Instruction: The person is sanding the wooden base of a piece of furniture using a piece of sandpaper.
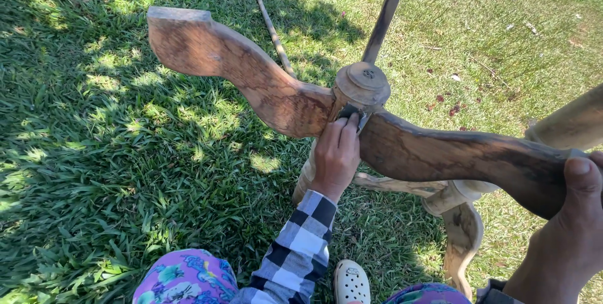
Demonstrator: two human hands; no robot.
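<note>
Mid-frame, a small scraper (353,115) is pinched tight by the left hand (336,156) against the wooden hub (361,84), while the curved leg (477,156) is clamped steady lower right by the right hand (575,216)

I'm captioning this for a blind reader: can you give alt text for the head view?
A person's left hand presses a small grey pad against the hub of an upturned wooden pedestal table base, while the right hand grips one curved leg, over sunlit grass.

No packages, labels, signs or screens visible.
</note>
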